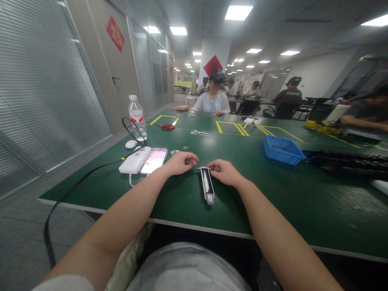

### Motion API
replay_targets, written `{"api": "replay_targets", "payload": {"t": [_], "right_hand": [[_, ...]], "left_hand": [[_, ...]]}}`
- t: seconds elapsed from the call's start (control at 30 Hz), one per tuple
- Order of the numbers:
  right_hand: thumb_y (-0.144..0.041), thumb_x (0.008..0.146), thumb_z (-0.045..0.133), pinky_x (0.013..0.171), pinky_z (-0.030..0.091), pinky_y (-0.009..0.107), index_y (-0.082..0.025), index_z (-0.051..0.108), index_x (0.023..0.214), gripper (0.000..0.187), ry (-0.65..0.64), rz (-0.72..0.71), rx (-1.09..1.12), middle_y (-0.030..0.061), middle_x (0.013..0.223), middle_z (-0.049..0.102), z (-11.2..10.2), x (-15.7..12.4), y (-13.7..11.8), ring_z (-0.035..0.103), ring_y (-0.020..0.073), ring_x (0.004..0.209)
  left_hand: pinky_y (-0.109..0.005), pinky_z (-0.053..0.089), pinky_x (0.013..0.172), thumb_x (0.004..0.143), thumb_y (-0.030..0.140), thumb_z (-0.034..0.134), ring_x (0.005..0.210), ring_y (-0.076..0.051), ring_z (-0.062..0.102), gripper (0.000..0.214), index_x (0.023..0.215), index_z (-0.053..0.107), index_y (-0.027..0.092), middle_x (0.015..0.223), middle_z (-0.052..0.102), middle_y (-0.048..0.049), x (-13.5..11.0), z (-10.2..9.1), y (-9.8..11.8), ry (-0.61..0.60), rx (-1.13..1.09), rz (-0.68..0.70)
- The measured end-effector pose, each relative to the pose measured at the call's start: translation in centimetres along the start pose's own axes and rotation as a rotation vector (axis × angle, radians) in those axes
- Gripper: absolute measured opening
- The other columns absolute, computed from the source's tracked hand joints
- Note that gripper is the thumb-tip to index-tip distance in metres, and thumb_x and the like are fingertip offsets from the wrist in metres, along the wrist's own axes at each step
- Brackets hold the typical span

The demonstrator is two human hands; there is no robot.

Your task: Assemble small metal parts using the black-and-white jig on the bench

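Note:
A slim, long white piece with a dark inset face (207, 182) lies on the green table (182, 208) in front of me, its narrow end towards me. I cannot make out its exact kind. The fingers of my right hand (224, 171) are closed at its far end, where a thin metallic part sticks out sideways. My left hand (182, 163) hovers just to the left of that end, fingers loosely bent and apart from the piece. Nothing shows in the left fingers. Behind the left hand lie small metal parts (175, 152), partly hidden.
On the left are a phone (154, 161), a white power bank (133, 161), a round white item (131, 144) and a water bottle (137, 117) with a black cable. A blue bin (283, 150) stands right. Red-handled scissors (167, 127) lie further back; a person (212, 101) sits opposite.

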State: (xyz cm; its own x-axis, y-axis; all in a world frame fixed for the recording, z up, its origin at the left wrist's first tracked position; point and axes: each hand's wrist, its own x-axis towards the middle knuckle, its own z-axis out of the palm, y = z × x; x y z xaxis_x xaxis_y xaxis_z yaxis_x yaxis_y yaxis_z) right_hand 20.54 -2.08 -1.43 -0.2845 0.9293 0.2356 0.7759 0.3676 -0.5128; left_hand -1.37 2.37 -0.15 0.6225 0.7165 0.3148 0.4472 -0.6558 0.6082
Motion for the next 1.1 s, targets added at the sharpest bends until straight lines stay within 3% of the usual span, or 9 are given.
{"api": "replay_targets", "payload": {"t": [0.77,1.1], "right_hand": [[-0.024,0.075,0.056,0.059,0.039,0.022,-0.016,0.07,0.09,0.022,-0.019,0.03,0.012,0.0019,0.074,0.063,-0.4,-0.1,-0.2,0.048,0.0087,0.058],[-0.023,0.074,0.055,0.061,0.04,0.023,-0.016,0.07,0.089,0.022,-0.025,0.053,-0.015,0.0026,0.076,0.063,-0.5,-0.1,-0.5,0.049,0.0093,0.059]], "left_hand": [[-0.027,0.051,0.076,0.066,0.008,0.061,0.073,-0.012,0.064,0.026,0.092,0.065,0.012,0.079,0.069,-0.0031,0.0,-0.1,-0.1,-0.012,-0.049,0.01],[-0.024,0.052,0.072,0.063,0.004,0.062,0.071,-0.01,0.062,0.042,0.104,0.06,0.012,0.084,0.066,-0.0029,0.0,0.2,-0.8,-0.055,-0.087,0.077]]}}
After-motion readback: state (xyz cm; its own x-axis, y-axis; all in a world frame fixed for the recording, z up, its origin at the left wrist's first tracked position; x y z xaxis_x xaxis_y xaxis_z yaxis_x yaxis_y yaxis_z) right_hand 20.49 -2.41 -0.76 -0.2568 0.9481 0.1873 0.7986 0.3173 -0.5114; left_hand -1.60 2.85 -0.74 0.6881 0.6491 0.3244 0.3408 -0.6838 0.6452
